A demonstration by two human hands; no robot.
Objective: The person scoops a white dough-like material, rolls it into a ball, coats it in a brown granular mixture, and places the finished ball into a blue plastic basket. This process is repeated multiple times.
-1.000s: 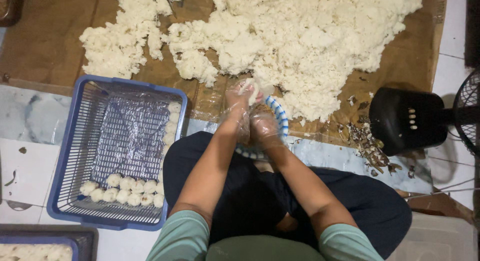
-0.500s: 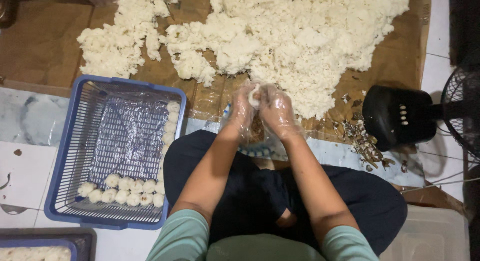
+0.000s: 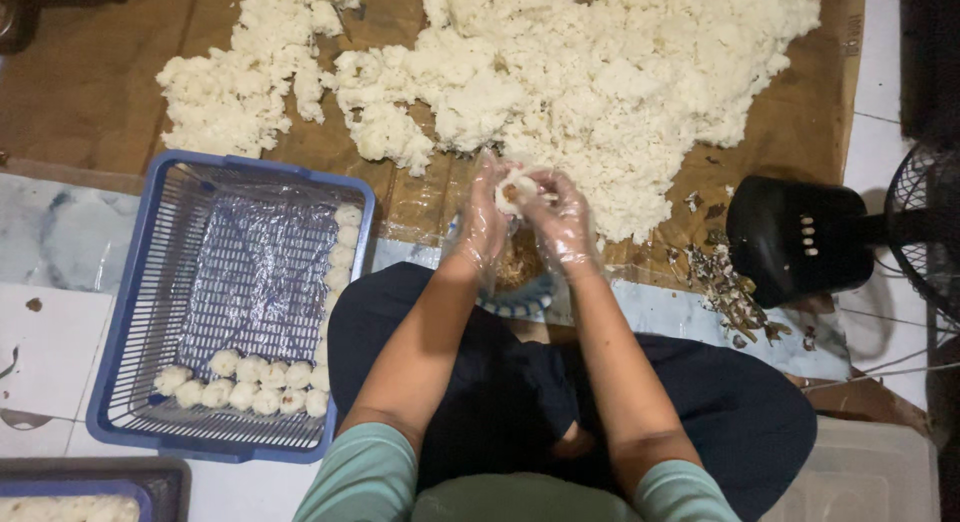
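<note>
Blue basket: at 9 o'clock of the hands, white balls lined along its near and right walls.
Left hand: in a clear glove, curled onto the dough lump.
Dough lump: pinched between both hands, above the lap.
Right hand: gloved, fingers closed on the lump too.
White mash: heaped at 12 o'clock on brown card.
Black fan base: at 3 o'clock, scraps beside it.

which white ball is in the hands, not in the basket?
The ball cupped between both gloved hands, over the brown sheet; the other balls lie inside the blue basket.
</note>
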